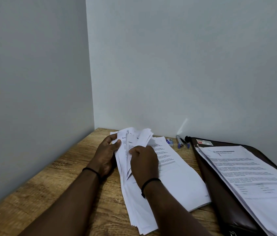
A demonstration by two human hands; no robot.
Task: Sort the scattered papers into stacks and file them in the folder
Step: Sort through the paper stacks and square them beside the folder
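Observation:
A loose bundle of printed white papers (135, 206) is held over the wooden table, fanned out at its far end. My left hand (106, 153) grips the bundle's left edge near the top, thumb on the front sheet. My right hand (144, 163) pinches a few sheets in the middle and lifts them apart from the rest. Under and to the right of the bundle lies a flat stack of papers (180, 179). A dark brown folder (219, 189) lies at the right with another stack of printed papers (250, 178) on top of it.
The wooden table (52, 181) stands in a corner between two grey walls. By the back wall lie a small blue and white box (169, 142) and blue pens (182, 142). Bare wood shows to the left of my arms.

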